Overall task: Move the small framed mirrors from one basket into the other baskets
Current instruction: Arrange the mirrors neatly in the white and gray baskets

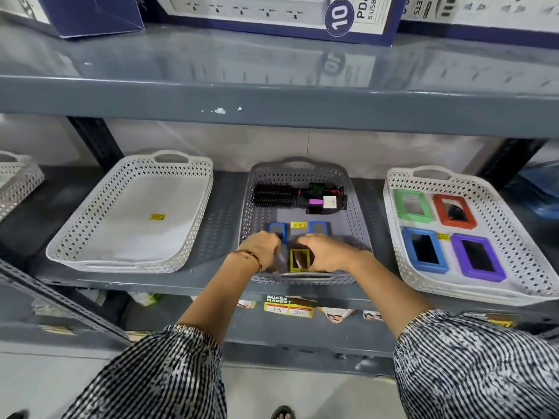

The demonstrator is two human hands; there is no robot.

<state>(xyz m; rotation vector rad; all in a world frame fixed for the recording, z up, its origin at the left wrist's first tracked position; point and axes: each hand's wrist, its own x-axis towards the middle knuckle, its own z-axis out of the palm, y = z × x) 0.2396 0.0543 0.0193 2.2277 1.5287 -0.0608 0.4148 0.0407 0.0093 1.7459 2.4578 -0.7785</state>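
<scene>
The grey basket (357, 213) in the middle of the shelf holds two blue-framed mirrors (317, 227) at its centre and a yellow-framed mirror (299, 260) near its front wall. My right hand (328, 252) grips the yellow mirror by its right edge. My left hand (263, 247) is curled over the near end of the left blue mirror (276, 228); whether it grips it is unclear. The white basket (393, 189) on the right holds green (413, 205), red (453, 211), blue (425, 251) and purple (478, 257) mirrors. The left white basket (90, 219) holds no mirrors.
A black hairbrush (273, 193) and a packaged black item (325, 199) lie at the back of the grey basket. The upper shelf edge (272, 107) overhangs the baskets. Another white basket (18, 182) sits at the far left. Price tags (289, 308) hang below.
</scene>
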